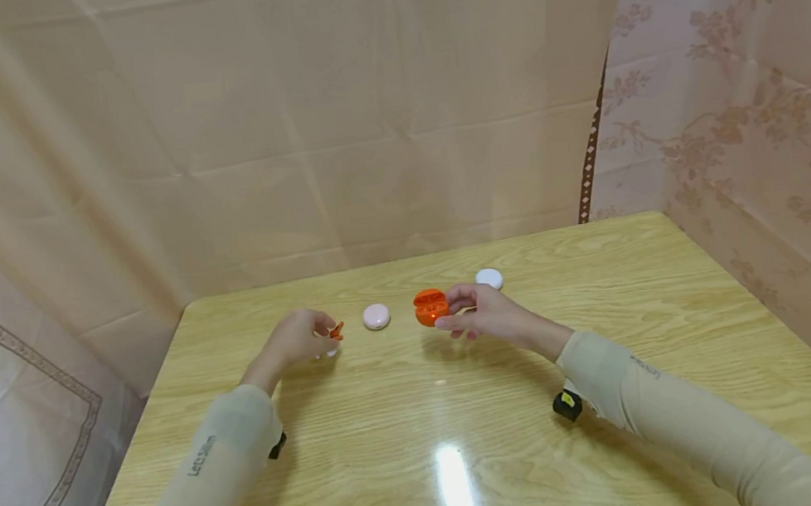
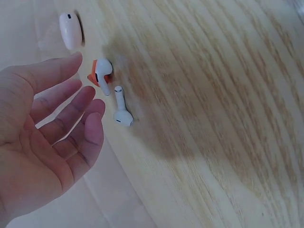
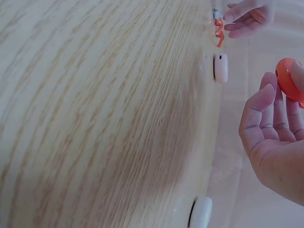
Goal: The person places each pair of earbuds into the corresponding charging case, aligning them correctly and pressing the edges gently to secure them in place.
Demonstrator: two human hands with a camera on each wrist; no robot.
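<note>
My right hand [image 1: 491, 316] grips an open orange earbud case [image 1: 430, 308] between thumb and fingers, lifted off the table with its lid raised. In the right wrist view the case's rounded orange shell [image 3: 286, 78] shows at the fingertips. My left hand [image 1: 300, 336] hovers beside loose earbuds, fingers loosely bent, with nothing held in the left wrist view. Close to its fingertips lie a white earbud [image 2: 123, 117] and another white earbud [image 2: 103, 66]. Orange earbuds [image 3: 219, 35] lie just past them, partly hidden in the left wrist view.
A closed pale pink case [image 1: 376, 316] stands on the wooden table [image 1: 365, 424] between the hands. Behind the right hand sits a closed white case [image 1: 488, 278]. Beige curtain [image 1: 361, 124] hangs along the table's far edge.
</note>
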